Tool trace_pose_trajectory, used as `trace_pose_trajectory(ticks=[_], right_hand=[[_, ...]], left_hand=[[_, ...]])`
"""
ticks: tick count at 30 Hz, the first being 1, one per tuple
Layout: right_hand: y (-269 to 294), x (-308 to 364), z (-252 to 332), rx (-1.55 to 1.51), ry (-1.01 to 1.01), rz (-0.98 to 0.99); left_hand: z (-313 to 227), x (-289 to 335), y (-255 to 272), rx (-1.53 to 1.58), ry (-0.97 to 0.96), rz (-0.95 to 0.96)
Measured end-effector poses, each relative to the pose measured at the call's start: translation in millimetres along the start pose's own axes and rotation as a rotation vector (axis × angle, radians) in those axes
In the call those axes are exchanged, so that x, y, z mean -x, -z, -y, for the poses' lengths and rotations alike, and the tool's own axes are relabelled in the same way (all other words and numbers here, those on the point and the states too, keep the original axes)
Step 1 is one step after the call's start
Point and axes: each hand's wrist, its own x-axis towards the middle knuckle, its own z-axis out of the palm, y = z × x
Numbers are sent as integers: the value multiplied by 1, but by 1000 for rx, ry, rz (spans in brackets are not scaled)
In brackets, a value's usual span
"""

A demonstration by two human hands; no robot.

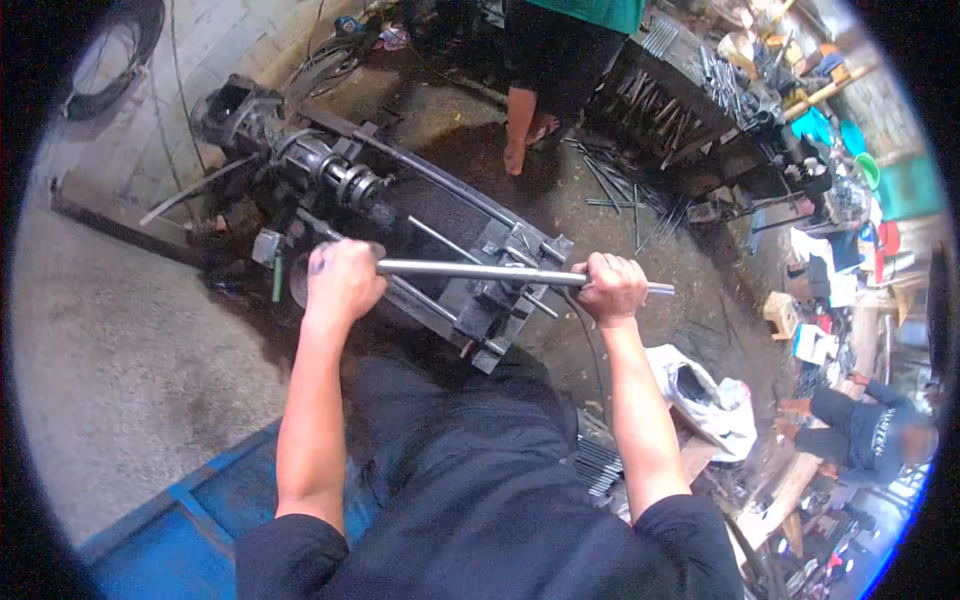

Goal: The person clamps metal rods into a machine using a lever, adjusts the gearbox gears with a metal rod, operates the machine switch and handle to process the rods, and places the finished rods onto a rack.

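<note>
A long, shiny metal rod (470, 270) runs almost level across the front of me, held at both ends. My left hand (345, 278) is closed around its left end. Near its right end my right hand (612, 288) grips it, and a short tip sticks out beyond that fist. Behind and below the rod stands a low, greasy machine (325, 168) with a cylindrical chuck-like head, parallel guide bars (445, 190) and a metal carriage block (490, 312). The rod passes over the carriage in this view; whether it touches is unclear.
A person in dark shorts (560, 60) stands beyond the machine. Loose rods (610, 190) lie on the floor by a rack of rods (665, 110). A white sack (715, 410) lies at right, and another person (860, 425) sits farther right. A blue metal frame (200, 510) is at lower left.
</note>
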Motion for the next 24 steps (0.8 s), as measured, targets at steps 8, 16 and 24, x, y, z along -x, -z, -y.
trace_pose_trajectory(ticks=[8,16,24], right_hand=[[-2,2,3,3,124,-32],[-37,-85,-22,-144,396,249],[-17,-85,67,-1014,-797,584]], left_hand=[[1,14,-11,15,77,-48],[-49,107,-16,356,291,530],[-55,45,-147,1293,286,275]])
